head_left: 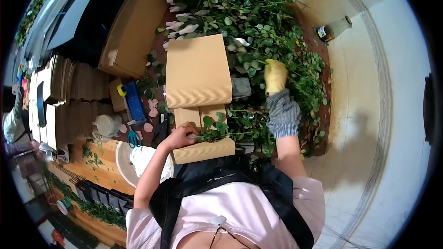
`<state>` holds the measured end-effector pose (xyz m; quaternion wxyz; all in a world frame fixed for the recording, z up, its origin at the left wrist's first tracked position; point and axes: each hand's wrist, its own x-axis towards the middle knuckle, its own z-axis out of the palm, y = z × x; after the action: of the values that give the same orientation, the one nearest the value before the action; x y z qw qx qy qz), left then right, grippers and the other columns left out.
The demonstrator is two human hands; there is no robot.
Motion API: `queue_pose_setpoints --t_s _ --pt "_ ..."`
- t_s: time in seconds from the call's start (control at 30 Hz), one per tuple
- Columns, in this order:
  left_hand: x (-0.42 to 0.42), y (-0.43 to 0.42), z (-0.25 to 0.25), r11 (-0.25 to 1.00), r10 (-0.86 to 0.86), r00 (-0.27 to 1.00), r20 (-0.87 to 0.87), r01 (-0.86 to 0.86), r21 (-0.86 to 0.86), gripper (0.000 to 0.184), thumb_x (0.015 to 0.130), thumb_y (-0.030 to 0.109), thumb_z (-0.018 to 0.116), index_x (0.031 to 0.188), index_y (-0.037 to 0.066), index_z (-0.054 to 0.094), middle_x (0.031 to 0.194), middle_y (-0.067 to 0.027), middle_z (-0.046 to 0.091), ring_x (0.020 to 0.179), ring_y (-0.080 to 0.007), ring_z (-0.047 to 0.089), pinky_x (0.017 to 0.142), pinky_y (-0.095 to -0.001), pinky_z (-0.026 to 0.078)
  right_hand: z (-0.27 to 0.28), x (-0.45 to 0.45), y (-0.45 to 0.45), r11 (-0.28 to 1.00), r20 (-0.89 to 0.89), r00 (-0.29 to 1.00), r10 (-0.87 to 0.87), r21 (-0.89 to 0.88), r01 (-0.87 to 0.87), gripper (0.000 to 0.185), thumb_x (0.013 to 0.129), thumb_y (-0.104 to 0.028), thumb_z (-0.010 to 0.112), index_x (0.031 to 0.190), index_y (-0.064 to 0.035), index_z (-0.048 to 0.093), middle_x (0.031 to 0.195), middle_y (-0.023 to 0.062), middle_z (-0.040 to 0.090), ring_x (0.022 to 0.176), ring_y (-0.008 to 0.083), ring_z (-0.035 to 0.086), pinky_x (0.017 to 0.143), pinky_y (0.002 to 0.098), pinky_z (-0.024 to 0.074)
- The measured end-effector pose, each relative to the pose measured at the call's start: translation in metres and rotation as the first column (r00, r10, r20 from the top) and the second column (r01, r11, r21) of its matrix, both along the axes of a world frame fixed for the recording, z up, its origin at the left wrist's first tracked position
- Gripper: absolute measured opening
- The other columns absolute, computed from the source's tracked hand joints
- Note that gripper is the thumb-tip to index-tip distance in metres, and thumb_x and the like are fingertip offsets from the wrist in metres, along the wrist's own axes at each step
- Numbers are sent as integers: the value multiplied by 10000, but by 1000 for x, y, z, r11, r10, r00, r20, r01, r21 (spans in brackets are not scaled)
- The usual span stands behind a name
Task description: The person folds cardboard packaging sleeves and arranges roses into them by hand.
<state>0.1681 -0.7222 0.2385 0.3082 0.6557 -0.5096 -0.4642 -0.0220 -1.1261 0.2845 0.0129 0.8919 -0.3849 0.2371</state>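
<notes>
My bare left hand point(181, 137) is closed around the head end of a leafy rose point(213, 133), which lies across corrugated cardboard. Its stem runs to the right. The cardboard point(198, 71) has a large upper flap and a rolled lower edge point(205, 151) close to my body. My right hand point(276, 77), in a yellow glove with a grey checked cuff, is closed at a rose stem over the heap of roses point(258, 23). Blurred leaves show beside its fingers. Pale wrapped rose heads point(188, 29) point left from the heap.
Teal scissors point(134, 138), a blue box point(134, 101) and a tape roll point(121, 90) lie left. A white bin point(125, 168) stands below them. Stacked cardboard point(76, 92) fills the far left. A glass bottle point(335, 29) lies at right. Another person point(14, 122) is at the left edge.
</notes>
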Motion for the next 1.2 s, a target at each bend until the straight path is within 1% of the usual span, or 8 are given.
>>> queue_pose_setpoints --t_s 0.17,0.3,0.43,0.73,0.83,1.03,1.13,1.2 --pt "-4 4 5 998 38 998 -50 -36 48 279 768 104 721 1036 26 718 1077 -147 605 1035 -312 610 922 -367 496 72 -61 15 983 74 989 -131 -122 139 232 881 -37 626 1098 -77 699 907 140 702 812 307 660 934 452 482" --pt "-3 4 3 999 27 999 -43 -26 26 273 783 97 713 1044 18 722 1039 -142 595 996 -296 615 888 -346 504 114 -80 62 842 245 932 -268 529 103 455 924 0 596 1368 -95 563 1250 153 647 1090 301 627 1019 371 459" --pt "-2 5 2 999 15 999 -36 -14 30 307 779 123 708 1070 27 708 1071 -163 601 1044 -313 603 903 -373 490 127 -110 91 851 276 953 -128 525 -38 299 913 4 612 1203 -52 660 1264 151 636 1237 268 558 1058 375 434" --pt "-4 13 -7 985 112 992 -62 -119 -128 249 897 172 674 1085 9 661 1064 -145 653 980 -298 636 879 -360 499 -16 -87 186 888 -233 916 328 407 -215 160 833 -71 639 959 -96 734 768 147 662 698 339 609 685 435 509" --pt "-3 11 -5 985 107 993 -43 -112 -132 241 915 184 660 1086 14 665 1086 -154 654 1006 -331 627 895 -376 493 -35 -95 182 818 -115 924 365 513 -260 204 816 -41 651 1007 -60 721 813 178 669 757 383 632 707 460 524" --pt "7 0 10 977 164 986 -39 -157 144 348 1018 309 539 1107 4 681 958 -169 706 859 -302 659 791 -381 512 26 -86 170 770 83 866 492 423 -478 282 808 28 621 1061 -60 710 812 163 630 778 351 606 758 456 509" --pt "11 5 -49 965 198 931 -307 -241 -108 406 1030 372 521 1161 27 691 958 -110 715 889 -173 650 788 -342 519 66 -89 183 732 -111 842 528 562 -384 244 839 15 599 1033 -51 730 744 157 596 724 343 574 696 463 487" --pt "14 -5 16 869 451 740 -499 -238 433 414 1023 364 532 1277 48 616 1077 -103 695 946 -191 640 842 -320 524 41 -99 191 790 -263 766 586 396 -469 211 844 -49 594 993 -75 741 703 147 594 699 342 571 637 458 473"
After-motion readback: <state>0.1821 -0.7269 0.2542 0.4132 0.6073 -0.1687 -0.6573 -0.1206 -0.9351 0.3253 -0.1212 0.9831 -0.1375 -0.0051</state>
